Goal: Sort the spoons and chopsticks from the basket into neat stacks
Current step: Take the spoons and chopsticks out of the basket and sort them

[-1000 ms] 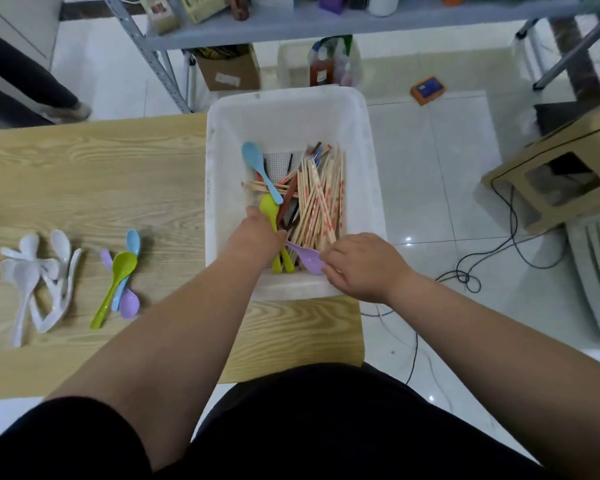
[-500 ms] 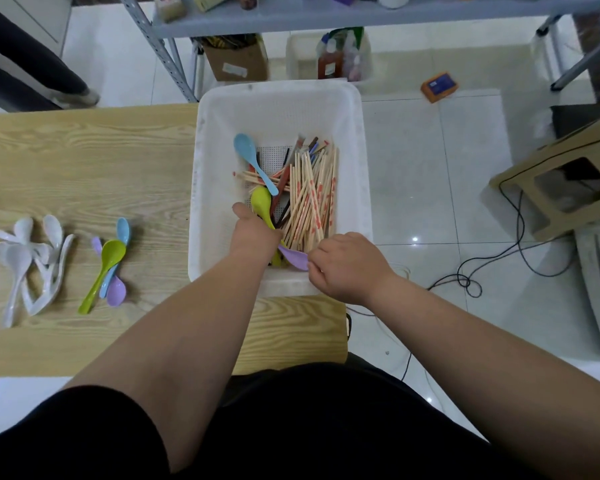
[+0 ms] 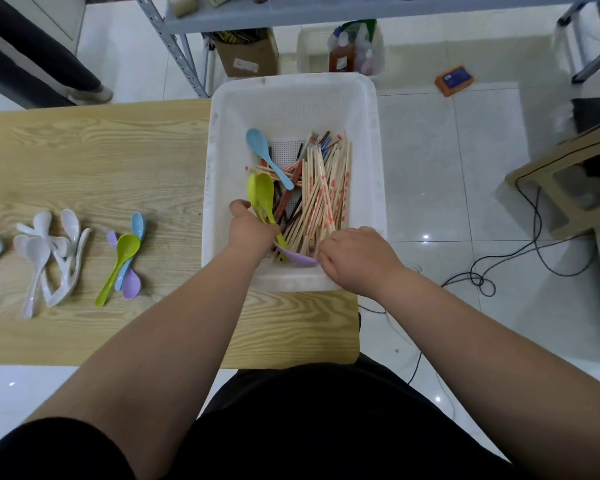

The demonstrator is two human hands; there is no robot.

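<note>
White plastic, the basket [image 3: 293, 109] hangs partly off the end of the wooden table [image 3: 94, 161] and is my landmark for everything else. Inside it, toward its right wall, lie the pale chopsticks [image 3: 326, 195] with a few dark ones among them, and a blue spoon [image 3: 267, 155] rests across them nearer the far wall. Well left of the basket, on the table, sit the white spoons [image 3: 45, 254] and, closer in, a small heap of coloured spoons [image 3: 125, 258]. My left hand [image 3: 252, 230], at the basket's near-left corner, is closed round the handles of the green spoons [image 3: 262, 197], their bowls pointing away from me. My right hand [image 3: 355, 259], at the near wall, is curled against a purple spoon [image 3: 297, 257]; whether it actually grips it I cannot tell. As I lift, I expect the spoons could snag crossing chopsticks and flick them out, or my pull could tip the overhanging basket.
</note>
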